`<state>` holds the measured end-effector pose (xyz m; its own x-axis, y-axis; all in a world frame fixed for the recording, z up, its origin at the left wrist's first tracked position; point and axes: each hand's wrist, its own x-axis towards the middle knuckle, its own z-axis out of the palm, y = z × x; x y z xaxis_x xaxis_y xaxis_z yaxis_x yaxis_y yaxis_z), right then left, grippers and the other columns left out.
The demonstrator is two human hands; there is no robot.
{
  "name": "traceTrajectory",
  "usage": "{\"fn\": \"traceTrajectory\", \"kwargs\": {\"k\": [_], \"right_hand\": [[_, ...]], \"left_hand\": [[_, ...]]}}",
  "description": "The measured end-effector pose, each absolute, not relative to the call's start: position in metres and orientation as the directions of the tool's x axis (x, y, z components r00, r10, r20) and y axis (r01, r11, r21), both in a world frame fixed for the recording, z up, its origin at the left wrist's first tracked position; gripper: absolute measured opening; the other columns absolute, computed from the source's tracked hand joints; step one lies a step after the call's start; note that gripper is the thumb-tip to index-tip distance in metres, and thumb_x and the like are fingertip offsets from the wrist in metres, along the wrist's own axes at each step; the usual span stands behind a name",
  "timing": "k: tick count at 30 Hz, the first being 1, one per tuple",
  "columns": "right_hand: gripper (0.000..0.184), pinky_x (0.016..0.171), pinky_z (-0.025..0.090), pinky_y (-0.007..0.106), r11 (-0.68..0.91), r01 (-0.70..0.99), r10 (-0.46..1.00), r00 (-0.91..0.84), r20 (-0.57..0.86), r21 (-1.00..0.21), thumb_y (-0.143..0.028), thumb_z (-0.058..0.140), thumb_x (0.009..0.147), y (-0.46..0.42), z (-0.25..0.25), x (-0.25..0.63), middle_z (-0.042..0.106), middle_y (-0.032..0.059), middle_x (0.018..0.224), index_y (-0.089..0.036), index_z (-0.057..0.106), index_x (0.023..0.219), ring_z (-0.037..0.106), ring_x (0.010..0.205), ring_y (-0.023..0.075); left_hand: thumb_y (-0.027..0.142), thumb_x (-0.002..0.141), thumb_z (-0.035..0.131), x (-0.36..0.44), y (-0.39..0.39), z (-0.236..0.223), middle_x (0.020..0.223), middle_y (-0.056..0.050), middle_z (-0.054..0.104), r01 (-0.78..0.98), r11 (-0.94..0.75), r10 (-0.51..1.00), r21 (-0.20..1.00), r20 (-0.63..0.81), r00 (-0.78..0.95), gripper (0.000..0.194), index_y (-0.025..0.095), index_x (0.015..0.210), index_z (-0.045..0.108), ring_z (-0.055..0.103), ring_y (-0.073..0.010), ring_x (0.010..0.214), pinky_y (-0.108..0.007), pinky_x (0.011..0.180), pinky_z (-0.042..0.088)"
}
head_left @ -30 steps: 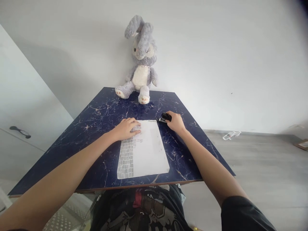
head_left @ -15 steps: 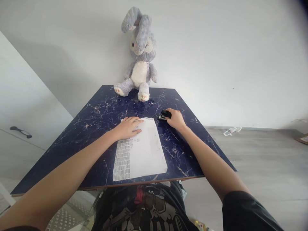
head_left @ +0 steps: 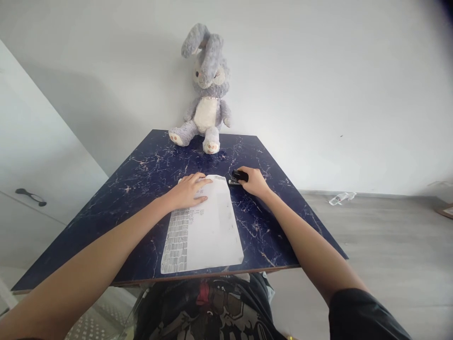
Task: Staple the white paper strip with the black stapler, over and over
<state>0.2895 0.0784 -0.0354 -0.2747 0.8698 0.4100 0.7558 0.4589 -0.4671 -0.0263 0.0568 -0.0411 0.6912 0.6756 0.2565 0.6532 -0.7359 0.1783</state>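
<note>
White printed paper (head_left: 215,231) lies near the front edge of a dark blue marbled table (head_left: 127,189); whether it is one sheet or several I cannot tell. My left hand (head_left: 187,190) rests on its upper left part, fingers spread. To the right of the paper, my right hand (head_left: 255,180) is closed around a black stapler (head_left: 239,176). The stapler's front end points left, close beside the paper's upper right corner. Part of the stapler is hidden by my fingers.
A grey plush rabbit (head_left: 207,113) sits at the table's far end against the white wall (head_left: 318,85). On the left stands a white cabinet with a dark handle (head_left: 31,196). A clear plastic item (head_left: 342,198) lies on the grey floor to the right.
My right hand has moved the stapler slightly left, nearer the paper's upper right corner. The paper has turned a little, its lower end shifting left. My left hand stays on it.
</note>
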Motion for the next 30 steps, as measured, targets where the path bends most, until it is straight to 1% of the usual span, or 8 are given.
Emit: {"fn": "traceTrajectory", "kwargs": {"k": [4, 8, 10, 12, 15, 19, 22, 30], "right_hand": [[0.038, 0.092, 0.053, 0.038, 0.503, 0.739, 0.849, -0.326, 0.415, -0.448, -0.013, 0.067, 0.076, 0.074, -0.033, 0.282, 0.077, 0.0055, 0.106, -0.022, 0.072, 0.113, 0.071, 0.098, 0.0275], [0.025, 0.088, 0.052, 0.036, 0.493, 0.769, 0.853, -0.335, 0.401, -0.407, -0.031, 0.067, 0.088, 0.071, -0.030, 0.275, 0.077, 0.0063, 0.105, -0.023, 0.070, 0.112, 0.071, 0.094, 0.0270], [0.024, 0.083, 0.050, 0.034, 0.472, 0.784, 0.864, -0.319, 0.390, -0.403, -0.042, 0.059, 0.096, 0.070, -0.029, 0.272, 0.076, 0.0061, 0.101, -0.024, 0.070, 0.108, 0.070, 0.090, 0.0258], [0.031, 0.077, 0.048, 0.031, 0.444, 0.797, 0.877, -0.291, 0.383, -0.410, -0.046, 0.049, 0.102, 0.070, -0.029, 0.270, 0.076, 0.0052, 0.095, -0.024, 0.070, 0.102, 0.069, 0.086, 0.0238], [0.036, 0.070, 0.043, 0.028, 0.425, 0.803, 0.881, -0.260, 0.395, -0.417, -0.044, 0.041, 0.105, 0.072, -0.031, 0.268, 0.073, 0.0038, 0.085, -0.024, 0.069, 0.095, 0.067, 0.080, 0.0215], [0.038, 0.065, 0.039, 0.027, 0.415, 0.800, 0.879, -0.229, 0.419, -0.434, -0.043, 0.039, 0.105, 0.072, -0.032, 0.264, 0.068, 0.0027, 0.077, -0.024, 0.065, 0.086, 0.061, 0.072, 0.0198], [0.040, 0.062, 0.036, 0.027, 0.404, 0.807, 0.884, -0.222, 0.412, -0.431, -0.043, 0.038, 0.105, 0.071, -0.032, 0.257, 0.066, 0.0027, 0.073, -0.023, 0.063, 0.081, 0.058, 0.068, 0.0189], [0.042, 0.058, 0.026, 0.027, 0.393, 0.849, 0.875, -0.227, 0.428, -0.352, -0.039, 0.034, 0.106, 0.070, -0.033, 0.242, 0.065, 0.0029, 0.075, -0.021, 0.059, 0.077, 0.053, 0.066, 0.0163]], "left_hand": [[0.047, 0.096, 0.057, -0.027, 0.058, -0.048, 0.151, -0.012, 0.043, 0.669, -0.724, 0.688, 0.164, 0.229, 0.688, 0.055, 0.031, 0.148, 0.050, 0.049, -0.0346, 0.131, -0.050, 0.110, 0.038], [0.046, 0.097, 0.056, -0.027, 0.057, -0.050, 0.152, -0.013, 0.044, 0.685, -0.709, 0.705, 0.166, 0.203, 0.680, 0.052, 0.032, 0.147, 0.052, 0.049, -0.0368, 0.132, -0.054, 0.110, 0.037], [0.045, 0.096, 0.056, -0.026, 0.055, -0.049, 0.153, -0.014, 0.044, 0.684, -0.708, 0.706, 0.175, 0.199, 0.680, 0.052, 0.033, 0.147, 0.053, 0.048, -0.0374, 0.133, -0.054, 0.109, 0.037], [0.045, 0.096, 0.056, -0.023, 0.052, -0.048, 0.154, -0.014, 0.043, 0.681, -0.710, 0.704, 0.180, 0.189, 0.684, 0.052, 0.035, 0.147, 0.053, 0.048, -0.0378, 0.134, -0.055, 0.108, 0.038], [0.046, 0.097, 0.055, -0.017, 0.046, -0.048, 0.157, -0.013, 0.042, 0.681, -0.711, 0.704, 0.179, 0.181, 0.687, 0.052, 0.036, 0.148, 0.053, 0.044, -0.0391, 0.137, -0.056, 0.108, 0.038], [0.042, 0.099, 0.051, -0.004, 0.038, -0.051, 0.164, -0.007, 0.034, 0.676, -0.715, 0.699, 0.181, 0.201, 0.686, 0.048, 0.037, 0.147, 0.054, 0.038, -0.0404, 0.141, -0.058, 0.111, 0.034], [0.039, 0.100, 0.048, 0.005, 0.033, -0.054, 0.166, -0.005, 0.032, 0.671, -0.721, 0.693, 0.175, 0.214, 0.689, 0.048, 0.038, 0.148, 0.052, 0.039, -0.0420, 0.140, -0.061, 0.111, 0.032], [0.036, 0.104, 0.040, 0.015, 0.026, -0.051, 0.166, -0.007, 0.033, 0.684, -0.721, 0.692, 0.106, 0.165, 0.703, 0.052, 0.038, 0.156, 0.040, 0.035, -0.0420, 0.143, -0.065, 0.109, 0.032]]}}
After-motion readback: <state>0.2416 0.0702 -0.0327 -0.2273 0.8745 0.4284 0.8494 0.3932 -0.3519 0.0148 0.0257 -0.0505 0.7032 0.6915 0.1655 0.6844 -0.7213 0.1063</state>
